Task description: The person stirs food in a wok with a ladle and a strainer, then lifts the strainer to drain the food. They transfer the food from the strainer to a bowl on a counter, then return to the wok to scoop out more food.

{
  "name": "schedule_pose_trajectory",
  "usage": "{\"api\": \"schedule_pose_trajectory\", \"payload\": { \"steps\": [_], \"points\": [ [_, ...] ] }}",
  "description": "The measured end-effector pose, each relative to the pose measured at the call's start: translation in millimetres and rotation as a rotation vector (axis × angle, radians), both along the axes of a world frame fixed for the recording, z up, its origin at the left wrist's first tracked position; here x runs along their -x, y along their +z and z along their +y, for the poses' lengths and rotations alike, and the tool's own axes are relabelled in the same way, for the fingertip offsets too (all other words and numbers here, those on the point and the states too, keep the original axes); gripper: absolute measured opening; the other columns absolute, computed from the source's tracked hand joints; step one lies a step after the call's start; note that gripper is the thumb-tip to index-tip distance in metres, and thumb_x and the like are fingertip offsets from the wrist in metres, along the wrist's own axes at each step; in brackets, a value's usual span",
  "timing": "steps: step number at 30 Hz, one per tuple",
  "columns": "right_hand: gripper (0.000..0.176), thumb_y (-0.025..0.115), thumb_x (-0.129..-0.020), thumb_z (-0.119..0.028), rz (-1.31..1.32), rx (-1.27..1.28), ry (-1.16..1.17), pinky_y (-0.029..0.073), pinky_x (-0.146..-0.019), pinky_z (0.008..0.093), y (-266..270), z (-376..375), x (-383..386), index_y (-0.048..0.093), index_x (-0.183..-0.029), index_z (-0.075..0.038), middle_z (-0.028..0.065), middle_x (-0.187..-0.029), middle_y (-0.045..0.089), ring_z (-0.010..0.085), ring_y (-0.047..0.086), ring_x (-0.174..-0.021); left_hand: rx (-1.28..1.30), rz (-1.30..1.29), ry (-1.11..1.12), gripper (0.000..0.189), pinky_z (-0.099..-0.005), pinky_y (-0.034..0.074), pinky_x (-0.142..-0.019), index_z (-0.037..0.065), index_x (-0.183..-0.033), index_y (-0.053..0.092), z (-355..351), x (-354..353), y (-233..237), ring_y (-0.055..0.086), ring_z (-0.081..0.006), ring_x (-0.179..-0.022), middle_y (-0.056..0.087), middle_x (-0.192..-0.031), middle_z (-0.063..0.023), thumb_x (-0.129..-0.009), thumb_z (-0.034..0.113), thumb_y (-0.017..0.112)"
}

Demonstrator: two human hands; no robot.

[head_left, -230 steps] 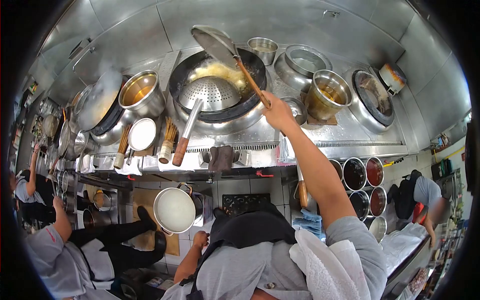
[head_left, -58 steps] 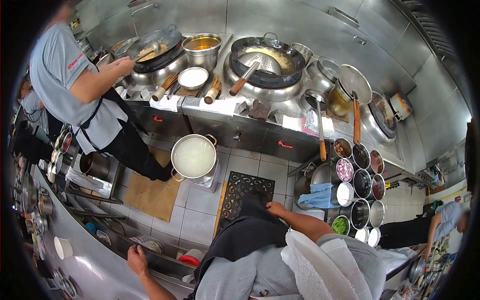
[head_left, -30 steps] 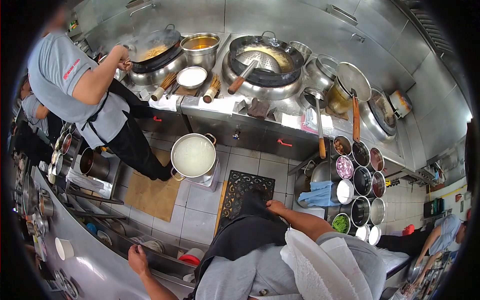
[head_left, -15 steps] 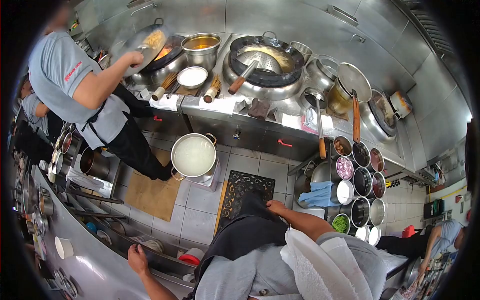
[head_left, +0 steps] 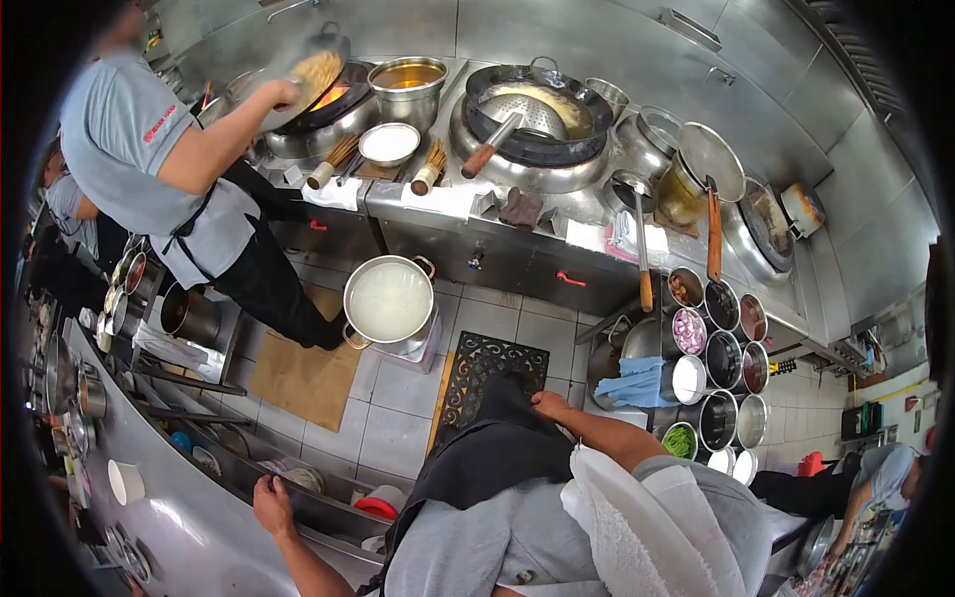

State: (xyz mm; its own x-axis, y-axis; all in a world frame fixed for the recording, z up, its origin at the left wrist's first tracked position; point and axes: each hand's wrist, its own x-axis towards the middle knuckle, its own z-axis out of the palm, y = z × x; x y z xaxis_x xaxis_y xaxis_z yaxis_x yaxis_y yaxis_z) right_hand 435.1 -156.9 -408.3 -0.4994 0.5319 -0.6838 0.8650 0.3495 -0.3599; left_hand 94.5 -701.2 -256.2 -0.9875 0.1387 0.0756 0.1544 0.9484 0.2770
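Observation:
My left hand [head_left: 273, 504] hangs beside the steel counter [head_left: 189, 517] at the lower left, its fingers curled; what is inside them, if anything, is hidden. Against the black apron [head_left: 477, 463] rests my right hand [head_left: 549, 405], fingers bent and partly out of sight. A white cloth [head_left: 637, 517] lies over my right arm or shoulder. Ahead of me, a large pot of pale liquid [head_left: 389, 300] stands on a low support above the tiled floor. A black patterned mat [head_left: 476, 383] lies on the floor in front of me.
At the left a co-worker [head_left: 164, 189] tosses food in a wok [head_left: 288, 99]. The stove holds a large wok with a strainer [head_left: 517, 114] and a ladle [head_left: 640, 239]. Several ingredient tins [head_left: 718, 418] stand at the right. Another person [head_left: 880, 488] is at the far right.
The co-worker's wok and the food in it have moved slightly right. The whole view has shifted a little. My hands have barely moved.

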Motion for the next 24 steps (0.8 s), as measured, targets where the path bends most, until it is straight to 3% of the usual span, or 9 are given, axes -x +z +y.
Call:
{"api": "schedule_pose_trajectory", "payload": {
  "steps": [4, 7, 10, 16, 19, 24],
  "points": [
    [0.040, 0.064, -0.078, -0.026, -0.012, 0.016, -0.009, 0.052, -0.096, 0.0416, 8, -1, 3, 0.070, -0.116, -0.017, 0.0106, -0.118, 0.070, 0.0308, 0.066, -0.112, 0.029, 0.017, -0.007, 0.027, -0.0413, 0.053, -0.082, 0.002, -0.108, 0.069, -2, 1, -3, 0.068, -0.0332, -0.091, 0.071, -0.102, -0.0152, -0.092, 0.023, 0.065],
    [0.044, 0.070, -0.077, -0.039, 0.019, 0.000, -0.048, 0.052, -0.091, 0.0405, 0, -1, 1, 0.072, -0.114, -0.016, 0.0103, -0.113, 0.072, 0.0299, 0.067, -0.107, 0.036, 0.016, -0.009, 0.027, -0.0416, 0.053, -0.081, 0.002, -0.108, 0.069, -2, 1, -4, 0.068, -0.0330, -0.090, 0.071, -0.102, -0.0152, -0.092, 0.023, 0.065],
    [0.047, 0.070, -0.077, -0.040, 0.019, -0.023, -0.007, 0.052, -0.092, 0.0402, -3, 1, 1, 0.071, -0.117, -0.015, 0.0102, -0.115, 0.072, 0.0292, 0.067, -0.108, 0.028, 0.010, -0.010, 0.027, -0.0417, 0.053, -0.081, 0.002, -0.107, 0.069, -3, 2, -4, 0.068, -0.0332, -0.090, 0.071, -0.101, -0.0152, -0.092, 0.023, 0.065],
    [0.048, 0.071, -0.077, -0.039, 0.042, -0.024, 0.007, 0.052, -0.092, 0.0393, 5, 0, 2, 0.070, -0.118, -0.014, 0.0109, -0.114, 0.072, 0.0285, 0.067, -0.107, 0.026, 0.020, -0.013, 0.026, -0.0421, 0.053, -0.080, 0.003, -0.106, 0.069, -5, 3, -7, 0.068, -0.0340, -0.089, 0.071, -0.101, -0.0151, -0.091, 0.024, 0.065],
    [0.043, 0.064, -0.077, -0.027, 0.011, 0.022, -0.035, 0.051, -0.097, 0.0411, 18, -2, 4, 0.069, -0.118, -0.014, 0.0129, -0.119, 0.070, 0.0315, 0.065, -0.113, 0.055, 0.019, -0.002, 0.027, -0.0427, 0.053, -0.080, 0.003, -0.107, 0.069, -2, 3, -5, 0.067, -0.0342, -0.090, 0.070, -0.101, -0.0151, -0.091, 0.025, 0.065],
    [0.044, 0.065, -0.077, -0.028, 0.011, 0.013, -0.029, 0.051, -0.097, 0.0412, 14, -1, 5, 0.069, -0.119, -0.014, 0.0130, -0.120, 0.069, 0.0310, 0.065, -0.114, 0.030, -0.001, 0.016, 0.028, -0.0434, 0.053, -0.081, 0.003, -0.108, 0.069, -4, 2, -6, 0.067, -0.0349, -0.091, 0.071, -0.103, -0.0159, -0.091, 0.025, 0.066]
  ]
}}
